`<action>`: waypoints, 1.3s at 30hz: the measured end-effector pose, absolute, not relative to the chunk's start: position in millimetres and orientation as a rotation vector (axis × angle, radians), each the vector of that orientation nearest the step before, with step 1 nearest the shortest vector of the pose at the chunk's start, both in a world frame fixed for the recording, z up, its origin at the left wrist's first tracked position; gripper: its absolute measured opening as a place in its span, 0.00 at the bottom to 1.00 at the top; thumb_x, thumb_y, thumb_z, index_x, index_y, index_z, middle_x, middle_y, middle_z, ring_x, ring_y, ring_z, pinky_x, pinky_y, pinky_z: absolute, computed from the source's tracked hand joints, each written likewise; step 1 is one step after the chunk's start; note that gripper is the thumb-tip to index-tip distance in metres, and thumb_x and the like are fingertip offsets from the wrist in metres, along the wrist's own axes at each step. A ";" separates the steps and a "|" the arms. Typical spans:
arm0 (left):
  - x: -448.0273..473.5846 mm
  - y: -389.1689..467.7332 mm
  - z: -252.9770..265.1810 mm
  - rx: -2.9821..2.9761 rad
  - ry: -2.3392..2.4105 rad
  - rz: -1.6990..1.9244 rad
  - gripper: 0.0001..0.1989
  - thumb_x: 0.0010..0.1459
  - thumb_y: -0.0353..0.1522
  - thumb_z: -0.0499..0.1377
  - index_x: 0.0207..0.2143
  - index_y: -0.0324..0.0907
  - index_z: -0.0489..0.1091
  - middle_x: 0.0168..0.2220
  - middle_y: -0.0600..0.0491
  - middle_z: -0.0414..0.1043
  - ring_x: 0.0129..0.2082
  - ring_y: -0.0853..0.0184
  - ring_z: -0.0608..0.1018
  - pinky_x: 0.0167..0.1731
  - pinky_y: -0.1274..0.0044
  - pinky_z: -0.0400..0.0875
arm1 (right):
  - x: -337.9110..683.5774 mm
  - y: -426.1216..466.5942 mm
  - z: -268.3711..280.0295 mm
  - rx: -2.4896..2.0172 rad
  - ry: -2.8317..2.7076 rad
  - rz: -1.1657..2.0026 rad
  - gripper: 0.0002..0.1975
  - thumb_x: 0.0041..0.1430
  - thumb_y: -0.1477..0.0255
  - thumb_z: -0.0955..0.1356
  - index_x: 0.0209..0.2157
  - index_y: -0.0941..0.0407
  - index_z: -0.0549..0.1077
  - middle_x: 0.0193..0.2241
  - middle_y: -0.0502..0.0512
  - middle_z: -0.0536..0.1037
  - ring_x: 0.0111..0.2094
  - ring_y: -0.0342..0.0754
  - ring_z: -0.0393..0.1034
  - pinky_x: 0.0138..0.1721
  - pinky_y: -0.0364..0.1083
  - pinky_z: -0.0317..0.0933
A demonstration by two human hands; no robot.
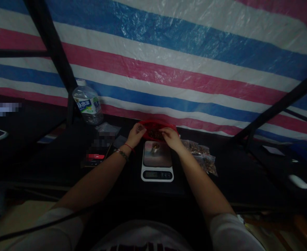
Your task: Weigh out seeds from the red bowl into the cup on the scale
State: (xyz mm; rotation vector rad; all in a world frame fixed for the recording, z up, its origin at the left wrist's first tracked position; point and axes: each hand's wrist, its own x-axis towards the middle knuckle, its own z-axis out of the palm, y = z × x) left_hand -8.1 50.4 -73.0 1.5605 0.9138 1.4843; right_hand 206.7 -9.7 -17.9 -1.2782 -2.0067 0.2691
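A red bowl [173, 129] holds many small dark brown pieces [155, 134]. My left hand [136, 135] is at the bowl's left rim, its fingers closed around something small and pale that is too dim to name. Over the right side of the bowl, my right hand [171, 137] has its fingertips pinched together at the pieces; whatever they grip is hidden. Between my forearms sits a white kitchen scale [157, 174] with a metal top. A small metal cup [155, 148] with something brownish inside stands on it.
Several clear bags of brown pieces [204, 158] lie right of the scale. To the left are a phone [94, 159], a clear plastic bag [108, 128] and a large plastic bottle [88, 103]. Dark frame posts [55, 52] slant before a striped sheet [169, 66].
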 end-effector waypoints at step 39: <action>-11.1 43.2 -65.8 1.684 0.901 1.412 0.15 0.50 0.39 0.60 0.38 0.41 0.67 0.35 0.53 0.71 0.35 0.67 0.73 0.39 0.74 0.68 | 178.5 -44.8 29.5 -1.149 -2.497 0.379 0.11 0.53 0.81 0.68 0.34 0.54 0.80 0.33 0.54 0.79 0.38 0.48 0.72 0.42 0.46 0.64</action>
